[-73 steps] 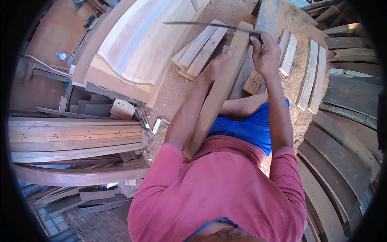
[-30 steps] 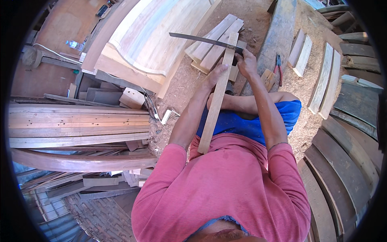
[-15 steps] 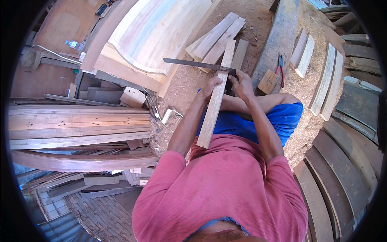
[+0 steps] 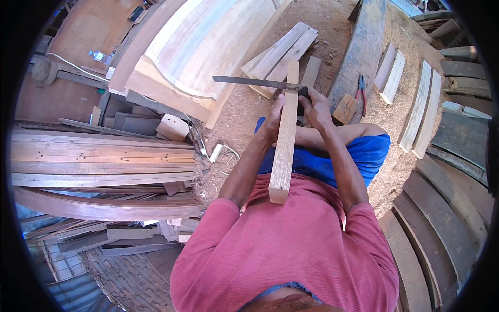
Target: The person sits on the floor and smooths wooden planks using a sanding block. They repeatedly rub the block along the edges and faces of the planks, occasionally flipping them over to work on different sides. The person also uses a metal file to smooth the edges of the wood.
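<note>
A long pale wooden batten point(image 4: 286, 140) points away from me over my lap, its near end against my shirt and the square end face showing. My left hand point(image 4: 272, 120) is closed on its left side, with the fingers partly hidden beneath. Across the batten's far part lies a try square; its thin dark metal blade point(image 4: 249, 81) sticks out well to the left. My right hand point(image 4: 317, 110) grips the square's dark stock point(image 4: 303, 93) at the batten's right edge.
Pale boards point(image 4: 283, 49) lie ahead on the dusty ground. Red-handled pliers point(image 4: 363, 96) and a small wood block point(image 4: 345, 108) rest on a dark plank point(image 4: 358, 44). More battens point(image 4: 416, 106) lie at right. A large wooden panel point(image 4: 195, 52) and stacked planks point(image 4: 99, 161) occupy the left.
The batten has turned: its near end has swung right and tipped to show its end face, and its far end has shifted slightly left. The try square has stayed across it.
</note>
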`<state>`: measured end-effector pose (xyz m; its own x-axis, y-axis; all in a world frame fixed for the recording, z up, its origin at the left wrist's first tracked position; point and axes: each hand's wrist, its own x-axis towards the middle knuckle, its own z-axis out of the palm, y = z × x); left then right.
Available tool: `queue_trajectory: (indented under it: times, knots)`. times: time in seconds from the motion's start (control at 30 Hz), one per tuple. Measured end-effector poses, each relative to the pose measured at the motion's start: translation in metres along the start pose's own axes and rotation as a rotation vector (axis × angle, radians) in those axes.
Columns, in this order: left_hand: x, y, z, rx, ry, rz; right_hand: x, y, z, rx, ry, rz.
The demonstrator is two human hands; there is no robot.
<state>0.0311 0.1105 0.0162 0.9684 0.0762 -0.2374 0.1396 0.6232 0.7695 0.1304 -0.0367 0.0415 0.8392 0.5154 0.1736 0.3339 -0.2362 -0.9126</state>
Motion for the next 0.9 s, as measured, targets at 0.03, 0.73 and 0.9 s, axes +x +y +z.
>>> queue_trajectory:
  times: [0.03,0.73,0.9]
  knots:
    - [0.0,-0.006,-0.005,0.032,0.013,0.025,-0.002,0.001,0.0,-0.032,-0.012,0.005]
    - [-0.008,-0.028,0.005,-0.064,0.175,-0.082,-0.065,-0.028,-0.015,0.25,-0.232,0.036]
    - [0.001,-0.043,0.002,-0.073,0.253,-0.054,-0.07,-0.02,-0.014,0.259,-0.228,0.068]
